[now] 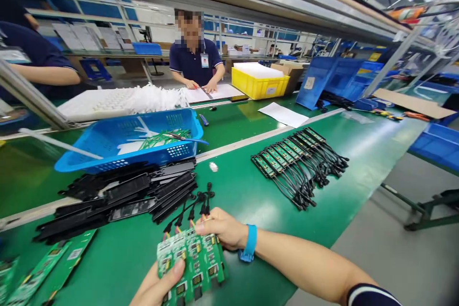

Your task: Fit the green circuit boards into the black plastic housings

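Between both hands I hold a panel of green circuit boards (195, 260), populated with small components, at the lower middle. My left hand (161, 283) grips its left side with the thumb on top. At the upper right edge my right hand (223, 229) pinches the panel near the wire ends. Black cables with plugs (193, 204) run from that top edge onto the table, joined by red and yellow wires. What my fingers do beneath the panel is hidden. A blue wristband (249, 244) is on my right wrist.
Black plastic housings (136, 191) lie in a heap left, before a blue basket (96, 165) of green strips. More green boards (53, 267) are at lower left. A row of cabled boards in black frames (290, 155) lies right. A co-worker (196, 60) works opposite, beside a yellow bin (258, 87).
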Demonstrator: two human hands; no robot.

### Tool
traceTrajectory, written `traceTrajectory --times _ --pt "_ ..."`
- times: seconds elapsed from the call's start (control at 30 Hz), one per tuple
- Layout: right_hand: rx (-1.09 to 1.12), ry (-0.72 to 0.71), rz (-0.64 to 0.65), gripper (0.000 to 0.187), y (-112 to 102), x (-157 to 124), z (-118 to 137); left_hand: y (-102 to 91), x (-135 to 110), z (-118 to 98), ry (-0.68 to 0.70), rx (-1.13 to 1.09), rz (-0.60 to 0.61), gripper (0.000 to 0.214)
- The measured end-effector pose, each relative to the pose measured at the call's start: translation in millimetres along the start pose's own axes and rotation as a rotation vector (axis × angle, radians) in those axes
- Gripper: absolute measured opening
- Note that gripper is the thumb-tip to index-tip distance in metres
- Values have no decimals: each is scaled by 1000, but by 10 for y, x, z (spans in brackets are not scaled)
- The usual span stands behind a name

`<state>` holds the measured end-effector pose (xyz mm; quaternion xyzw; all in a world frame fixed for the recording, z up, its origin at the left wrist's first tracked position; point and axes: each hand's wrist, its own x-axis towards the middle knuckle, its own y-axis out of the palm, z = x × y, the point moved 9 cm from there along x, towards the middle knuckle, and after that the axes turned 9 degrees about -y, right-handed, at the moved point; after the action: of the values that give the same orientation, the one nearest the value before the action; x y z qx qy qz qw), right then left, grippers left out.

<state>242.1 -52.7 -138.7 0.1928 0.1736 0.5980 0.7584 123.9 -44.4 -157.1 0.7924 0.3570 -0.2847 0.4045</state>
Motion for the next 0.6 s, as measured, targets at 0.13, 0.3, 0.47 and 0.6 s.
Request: traceTrajectory --times 0.13,0.3,0.47,0.6 --pt "144 -45 -79 45 38 -70 -71 148 25 32 62 -98 166 75" --pt "254 -34 -79 37 22 -129 -131 298 39 2 147 -93 371 63" --pt "273 -25 -104 43 56 -144 -112 335 27 21 161 -117 401 48" --pt "292 -33 -36 48 180 -132 -57 307 24 38 150 -148 407 42"
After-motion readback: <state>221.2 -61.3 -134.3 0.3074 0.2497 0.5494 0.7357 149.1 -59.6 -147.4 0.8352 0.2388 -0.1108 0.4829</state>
